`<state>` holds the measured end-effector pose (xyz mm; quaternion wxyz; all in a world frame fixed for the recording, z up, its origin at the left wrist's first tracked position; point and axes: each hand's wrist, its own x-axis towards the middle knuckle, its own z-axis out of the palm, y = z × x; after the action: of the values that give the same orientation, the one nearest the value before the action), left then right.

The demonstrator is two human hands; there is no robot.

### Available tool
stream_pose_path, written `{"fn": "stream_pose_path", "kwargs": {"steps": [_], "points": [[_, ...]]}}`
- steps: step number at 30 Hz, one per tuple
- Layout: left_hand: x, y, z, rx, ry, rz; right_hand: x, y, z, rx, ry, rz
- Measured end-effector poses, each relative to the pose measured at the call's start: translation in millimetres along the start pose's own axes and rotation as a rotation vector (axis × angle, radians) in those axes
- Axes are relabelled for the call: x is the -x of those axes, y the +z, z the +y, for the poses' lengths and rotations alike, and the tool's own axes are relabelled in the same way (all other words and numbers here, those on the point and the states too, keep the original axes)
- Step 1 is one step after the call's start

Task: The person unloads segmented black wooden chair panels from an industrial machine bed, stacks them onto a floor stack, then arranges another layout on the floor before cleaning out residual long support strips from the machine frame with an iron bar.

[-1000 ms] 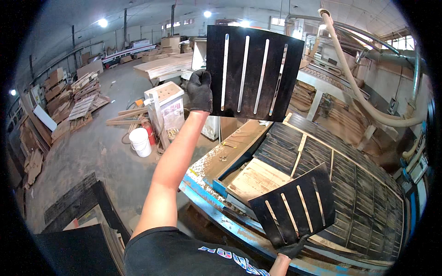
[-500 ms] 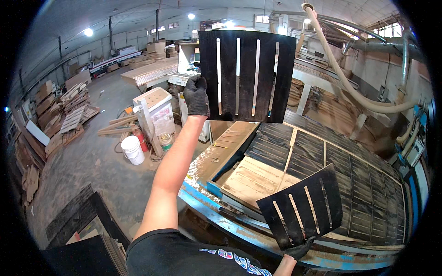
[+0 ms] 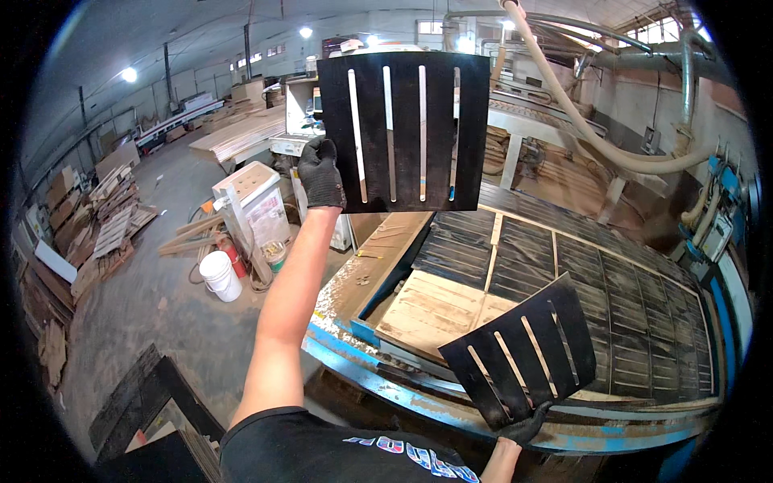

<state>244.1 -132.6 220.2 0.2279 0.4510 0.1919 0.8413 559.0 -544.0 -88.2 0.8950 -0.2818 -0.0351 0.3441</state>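
My left hand [image 3: 322,173], in a black glove, is raised ahead of me and closed on the left edge of a black slotted panel [image 3: 407,133]. The panel stands nearly upright, and light shows through its long slots. Lower on the right, my gloved right hand [image 3: 525,425] grips the bottom edge of a second slotted panel [image 3: 522,350], which is tilted. Both panels are apart from the machine bed [image 3: 592,282], where several dark slotted panels lie among pale strips. A bare wooden patch [image 3: 439,310] shows at the bed's near left corner.
A blue metal rail [image 3: 354,362] runs along the bed's near side. Left of it stand a white bucket [image 3: 220,276], a red fire extinguisher [image 3: 231,256] and a white cabinet [image 3: 259,201]. Scrap boards [image 3: 113,229] lie farther left. A thick beige hose [image 3: 580,121] hangs at the upper right.
The view has turned slightly right, so the surroundings sit farther left. Both hands keep their panels; the raised panel appears a little farther left, and the lower one has shifted and tilted slightly.
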Motion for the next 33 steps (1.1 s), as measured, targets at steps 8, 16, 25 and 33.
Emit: {"fn": "stream_pose_path", "kwargs": {"steps": [8, 16, 25, 33], "points": [[-8, -6, -10, 0.153, -0.074, 0.006, 3, 9, -3, -0.034, 0.010, 0.024], [-9, -5, -14, 0.193, -0.121, 0.005, -1, -4, 1, -0.078, 0.027, -0.104], [6, -12, -19, -0.067, -0.112, 0.001, 10, 1, 1, -0.023, 0.054, 0.030], [172, -43, -58, 0.085, -0.672, 0.010, 21, 31, 13, -0.002, 0.039, 0.114]]}}
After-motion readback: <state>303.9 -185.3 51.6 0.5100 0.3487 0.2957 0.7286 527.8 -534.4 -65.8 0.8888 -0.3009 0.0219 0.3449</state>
